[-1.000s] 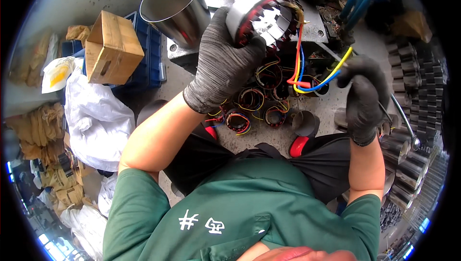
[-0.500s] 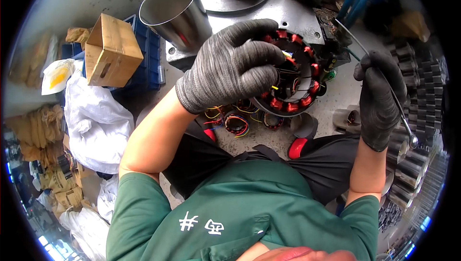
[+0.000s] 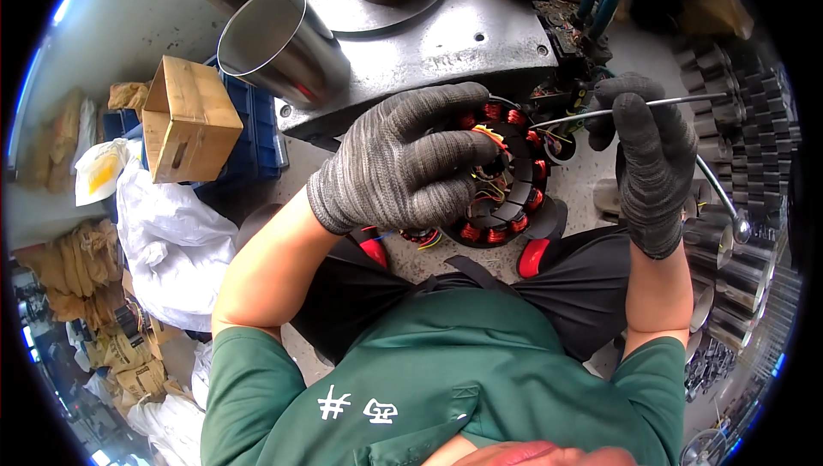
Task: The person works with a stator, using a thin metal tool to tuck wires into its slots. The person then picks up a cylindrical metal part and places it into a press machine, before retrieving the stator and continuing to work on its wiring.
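My left hand [image 3: 403, 166], in a grey knit glove, grips a round motor stator [image 3: 506, 183] with red copper windings and coloured wires in its centre. It holds the stator face up over my lap. My right hand [image 3: 651, 157], in a dark glove, is closed on a thin bent metal rod [image 3: 711, 174]. The rod's tip points left toward the stator's upper right edge, and its other end curves down to the right.
A grey metal press base [image 3: 446, 37] and a shiny steel tube [image 3: 279, 46] stand ahead. A cardboard box [image 3: 189, 123] sits on a blue crate at left beside white bags [image 3: 171, 243]. Stacked stators [image 3: 746, 80] and steel cylinders [image 3: 737, 277] line the right side.
My left hand turned the stator from its side to face up and lowered it. My right hand let go of the coloured wires and raised the metal rod toward the stator.
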`<state>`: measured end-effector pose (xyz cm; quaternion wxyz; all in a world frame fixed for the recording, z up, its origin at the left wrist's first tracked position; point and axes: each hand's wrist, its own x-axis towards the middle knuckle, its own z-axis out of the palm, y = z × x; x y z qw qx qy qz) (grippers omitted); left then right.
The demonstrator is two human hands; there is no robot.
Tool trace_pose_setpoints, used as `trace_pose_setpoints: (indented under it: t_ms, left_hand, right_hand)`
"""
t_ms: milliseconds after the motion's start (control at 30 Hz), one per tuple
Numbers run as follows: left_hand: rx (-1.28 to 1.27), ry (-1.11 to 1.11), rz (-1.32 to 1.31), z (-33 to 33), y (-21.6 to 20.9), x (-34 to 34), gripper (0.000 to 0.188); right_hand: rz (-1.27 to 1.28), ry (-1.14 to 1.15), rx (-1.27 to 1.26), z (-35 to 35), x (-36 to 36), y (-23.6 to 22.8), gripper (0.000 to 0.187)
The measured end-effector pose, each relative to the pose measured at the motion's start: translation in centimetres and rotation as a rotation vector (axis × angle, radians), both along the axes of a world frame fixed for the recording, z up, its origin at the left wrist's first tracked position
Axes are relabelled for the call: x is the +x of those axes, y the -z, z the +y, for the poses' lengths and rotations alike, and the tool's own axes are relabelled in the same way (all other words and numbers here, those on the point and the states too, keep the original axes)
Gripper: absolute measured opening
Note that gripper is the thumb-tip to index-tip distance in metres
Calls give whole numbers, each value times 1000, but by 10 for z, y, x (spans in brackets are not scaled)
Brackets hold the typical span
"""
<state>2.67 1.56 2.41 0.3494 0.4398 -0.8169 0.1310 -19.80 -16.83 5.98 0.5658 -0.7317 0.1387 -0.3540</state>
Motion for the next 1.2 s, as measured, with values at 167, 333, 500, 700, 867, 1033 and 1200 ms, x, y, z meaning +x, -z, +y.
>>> trace_pose_setpoints:
  t_ms: [167,333,500,700,867,1033,1200]
  left_hand:
    - [-30,84,21,-2,1,4,45]
    - [143,-38,262,4,0,-3,44]
    - [193,-49,317,6,-2,-4,40]
    - [166,-77,326,6,-5,-5,33]
    - [168,-63,301,3,0,-2,32]
    - [130,-64,310,2,6,-10,30]
    - [49,-221,360,-3,11,-8,34]
  right_hand:
    - [74,-54,2,-2,2,7,19]
    - [139,-99,84,10,9,6,18]
    - [195,-114,-30,9,12,9,20]
    - [88,-87,17,-4,8,10,21]
    - [183,-103,-154,6,12,13,20]
    - [272,-169,-94,9,17,12,20]
    - [-142,-68,-29,-21,6,7,29]
